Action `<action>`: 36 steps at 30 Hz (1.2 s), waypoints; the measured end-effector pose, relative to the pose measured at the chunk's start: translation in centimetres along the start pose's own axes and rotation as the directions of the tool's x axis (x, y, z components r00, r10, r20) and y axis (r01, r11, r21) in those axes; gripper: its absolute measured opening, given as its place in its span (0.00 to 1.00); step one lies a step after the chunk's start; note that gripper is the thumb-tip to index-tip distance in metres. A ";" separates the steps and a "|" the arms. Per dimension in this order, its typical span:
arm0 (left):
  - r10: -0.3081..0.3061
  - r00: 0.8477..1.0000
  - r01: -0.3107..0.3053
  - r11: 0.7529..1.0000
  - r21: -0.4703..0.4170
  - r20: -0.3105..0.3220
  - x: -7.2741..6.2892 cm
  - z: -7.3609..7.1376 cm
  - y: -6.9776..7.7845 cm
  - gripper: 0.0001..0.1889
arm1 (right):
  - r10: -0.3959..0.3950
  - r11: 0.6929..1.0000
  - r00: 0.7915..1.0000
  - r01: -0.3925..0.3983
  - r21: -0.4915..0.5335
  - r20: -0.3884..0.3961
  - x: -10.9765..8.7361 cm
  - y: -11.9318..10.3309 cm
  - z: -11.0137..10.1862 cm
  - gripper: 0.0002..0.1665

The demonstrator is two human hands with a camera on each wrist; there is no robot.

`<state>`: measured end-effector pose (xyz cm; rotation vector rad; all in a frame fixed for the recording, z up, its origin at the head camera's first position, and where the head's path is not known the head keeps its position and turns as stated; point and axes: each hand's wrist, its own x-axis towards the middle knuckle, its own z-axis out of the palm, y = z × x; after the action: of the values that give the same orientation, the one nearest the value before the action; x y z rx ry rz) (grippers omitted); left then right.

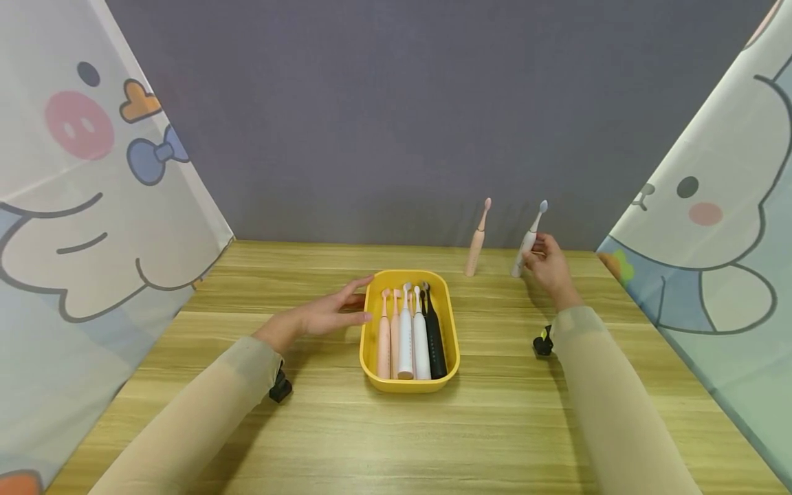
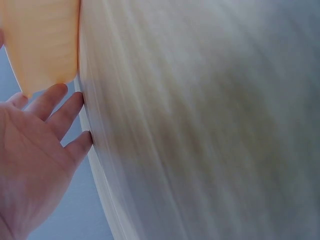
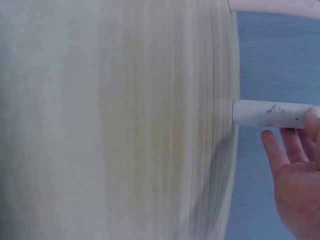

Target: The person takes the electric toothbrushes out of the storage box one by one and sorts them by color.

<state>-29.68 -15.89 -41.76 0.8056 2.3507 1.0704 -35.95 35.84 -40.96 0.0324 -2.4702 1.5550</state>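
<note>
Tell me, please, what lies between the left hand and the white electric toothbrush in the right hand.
The yellow bin of electric toothbrushes, then the upright pink electric toothbrush; the head view shows both.

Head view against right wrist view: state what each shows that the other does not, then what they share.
Only the head view shows the yellow rounded plastic bin, the pink, white and black toothbrushes inside it, the bare left hand and the cartoon-printed white fabric panels.

Only the right wrist view shows the palm of the bare right hand face-on.

Both show that hand holding an upright white toothbrush, at least part of a pale-pink toothbrush, the wood-grain table and the grey backdrop.
</note>
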 end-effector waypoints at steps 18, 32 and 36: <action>-0.007 1.000 0.007 1.000 0.001 -0.009 0.0 0.0 0.1 0.50 | -0.058 0.995 0.998 0.058 -0.082 0.001 -1.1 -0.1 -1.7 0.38; 0.003 1.000 -0.003 1.000 0.003 -0.013 -0.3 0.1 0.4 0.50 | -0.074 0.994 0.997 0.075 -0.077 0.006 -4.2 -0.8 -4.5 0.30; -0.001 1.000 0.001 1.000 0.011 -0.011 -0.2 0.1 0.3 0.50 | -0.099 0.994 0.994 0.101 -0.043 0.051 -5.5 -1.7 -4.1 0.28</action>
<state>-29.34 -15.79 -41.55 0.8048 2.3678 1.0648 -29.66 38.21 -38.82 0.1865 -2.4985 1.4739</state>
